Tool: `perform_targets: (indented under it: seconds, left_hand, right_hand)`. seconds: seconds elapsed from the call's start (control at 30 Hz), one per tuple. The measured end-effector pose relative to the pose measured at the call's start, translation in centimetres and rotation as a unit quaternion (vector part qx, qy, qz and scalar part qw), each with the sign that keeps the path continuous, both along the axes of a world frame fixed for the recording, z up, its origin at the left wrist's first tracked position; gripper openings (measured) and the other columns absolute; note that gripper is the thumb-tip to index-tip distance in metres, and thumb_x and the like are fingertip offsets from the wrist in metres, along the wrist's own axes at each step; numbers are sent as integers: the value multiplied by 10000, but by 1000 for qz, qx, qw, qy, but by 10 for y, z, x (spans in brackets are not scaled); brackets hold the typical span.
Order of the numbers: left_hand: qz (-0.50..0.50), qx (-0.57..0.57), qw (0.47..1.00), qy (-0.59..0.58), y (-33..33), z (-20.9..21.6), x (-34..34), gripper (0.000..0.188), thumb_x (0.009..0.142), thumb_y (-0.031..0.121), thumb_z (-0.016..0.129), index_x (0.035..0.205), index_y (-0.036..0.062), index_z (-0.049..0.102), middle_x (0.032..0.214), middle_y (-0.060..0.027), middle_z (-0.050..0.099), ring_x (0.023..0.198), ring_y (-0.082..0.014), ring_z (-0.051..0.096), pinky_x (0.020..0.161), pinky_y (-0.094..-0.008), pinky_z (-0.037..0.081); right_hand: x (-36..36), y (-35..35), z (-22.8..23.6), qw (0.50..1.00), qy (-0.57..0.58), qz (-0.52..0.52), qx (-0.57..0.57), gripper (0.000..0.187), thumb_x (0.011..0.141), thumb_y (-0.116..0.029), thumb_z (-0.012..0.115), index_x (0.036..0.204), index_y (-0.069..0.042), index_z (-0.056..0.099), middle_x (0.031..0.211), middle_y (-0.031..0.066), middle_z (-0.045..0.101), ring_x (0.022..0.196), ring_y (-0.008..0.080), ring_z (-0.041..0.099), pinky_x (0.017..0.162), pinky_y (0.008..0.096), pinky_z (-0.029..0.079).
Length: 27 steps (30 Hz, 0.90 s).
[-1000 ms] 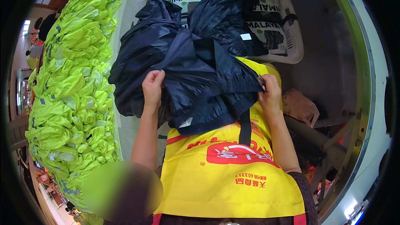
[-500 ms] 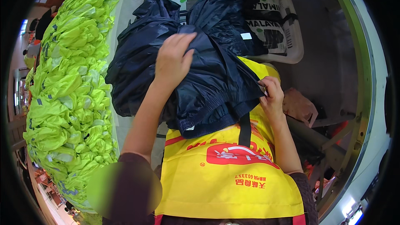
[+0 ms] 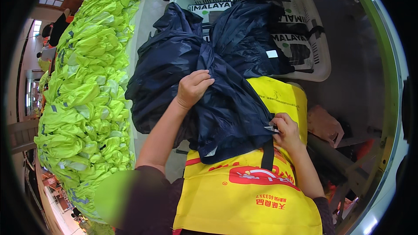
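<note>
Head view: left fingers [image 3: 203,78] and right fingers [image 3: 282,122] pinch navy garment [image 3: 233,113], overlapping white basket [image 3: 322,58]; lime pile [image 3: 89,104] alongside.

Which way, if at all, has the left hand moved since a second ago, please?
Yes: judged against the white plastic basket, the left hand has moved rightward and somewhat closer to the basket, over the dark navy garment.

A garment workshop is indicated: a long heap of yellow-green garments [image 3: 87,100] is piled along a pale worktable [image 3: 140,32], a dark garment [image 3: 235,113] is handled, and packages [image 3: 292,39] are held in a plastic basket [image 3: 323,63].
</note>
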<state>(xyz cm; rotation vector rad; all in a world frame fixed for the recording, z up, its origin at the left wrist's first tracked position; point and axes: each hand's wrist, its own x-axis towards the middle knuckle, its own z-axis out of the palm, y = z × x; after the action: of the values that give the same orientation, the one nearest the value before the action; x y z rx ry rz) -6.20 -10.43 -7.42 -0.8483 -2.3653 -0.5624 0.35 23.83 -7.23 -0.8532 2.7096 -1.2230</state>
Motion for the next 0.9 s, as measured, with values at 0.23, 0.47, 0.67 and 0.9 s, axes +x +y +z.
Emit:
perform_targets:
  seconds: [0.23, 0.47, 0.67, 0.9]
  left_hand:
    - [96, 212, 971, -56, 17, -28, 13, 227, 632, -150, 635, 744, 42, 587, 826, -92, 608, 746, -213, 599, 632, -264, 484]
    - [99, 463, 841, -263, 32, -37, 24, 212, 720, -177, 561, 806, 16, 577, 1157, -95, 494, 1016, -149, 543, 956, -273, 396]
    - [118, 535, 776, -314, 37, -34, 25, 124, 787, -88, 558, 848, 11, 600, 1101, -78, 528, 960, -122, 554, 894, -267, 436]
    - [254, 538, 636, -492, 50, 5, 1, 140, 839, 105, 612, 930, -1, 607, 810, -25, 601, 673, -76, 562, 633, -196, 456]
  right_hand:
    - [-19, 12, 7, 922, -378, 57, -65, 286, 620, -62, 752, 842, -65, 573, 824, 13, 537, 693, 139, 555, 624, 258, 446]
    - [-109, -66, 32, 914, -359, -88, -168, 315, 767, -289, 678, 886, -3, 620, 782, 42, 596, 679, 116, 554, 666, 242, 445]
    - [-140, -150, -27, 833, -533, -62, -134, 236, 767, -221, 686, 867, -21, 610, 735, 37, 603, 640, 118, 563, 612, 217, 446]
    - [-125, -145, -48, 806, -467, -93, -351, 170, 779, -98, 675, 911, -18, 602, 768, 8, 591, 670, 74, 539, 624, 195, 441]
